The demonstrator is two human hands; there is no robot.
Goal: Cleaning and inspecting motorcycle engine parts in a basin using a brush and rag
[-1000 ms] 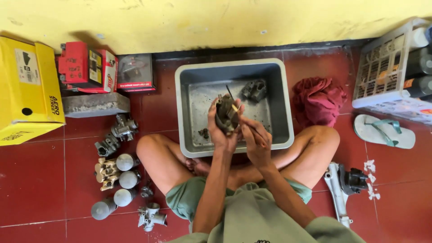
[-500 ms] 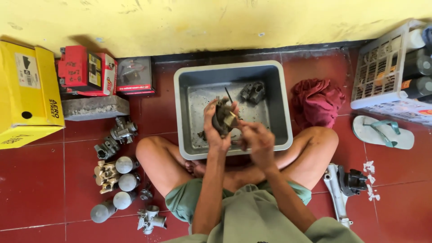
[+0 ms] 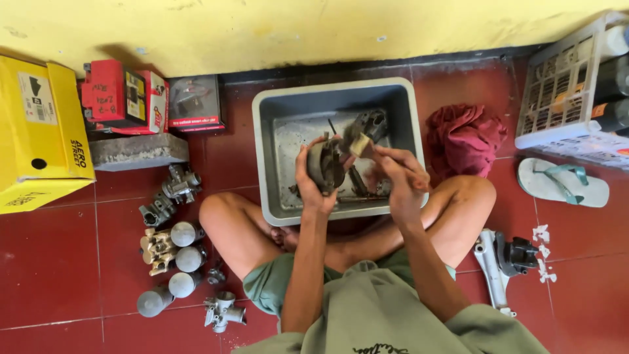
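Sitting cross-legged on the red tile floor [image 3: 52, 275], the person has the left hand [image 3: 313, 178] wrapped around a grimy round metal engine part [image 3: 325, 165], held up over the grey plastic tub [image 3: 272, 157]. The right hand [image 3: 401, 176] pinches a small tan brush or sponge [image 3: 359, 143] against the part's top edge. More dirty parts [image 3: 370, 124] sit in the tub. A bunch of carburetor pieces [image 3: 169, 246] lie to the left, and a red rag [image 3: 462, 137] is on the right.
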